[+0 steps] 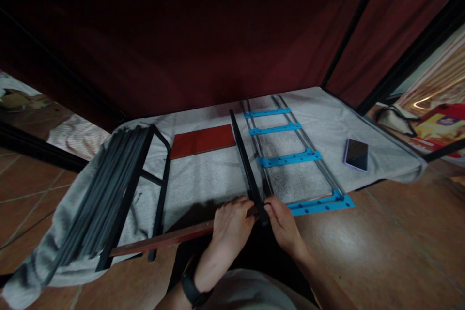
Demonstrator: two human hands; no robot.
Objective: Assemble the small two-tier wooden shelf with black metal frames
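Observation:
My left hand (234, 223) is closed over a reddish-brown bar (174, 236), close to where it meets a long black bar (245, 160). Thumb and fingers of my right hand (285, 227) press against the near end of that black bar from the right; part of the grip is hidden. Leftward, the brown bar reaches a black metal frame (162, 203) with a crosspiece. On the cloth beyond my left hand lies a flat orange-red panel (203, 140). Right of the black bar stretches a rack of thin metal rods (323, 172) with several blue brackets (290, 157).
A bundle of dark grey rods (105, 189) lies at the left on a grey cloth (327, 111). A phone (356, 155) rests toward the right. Dark red fabric panels (203, 43) with black framing rise behind. Tiled floor (348, 247) borders the near side.

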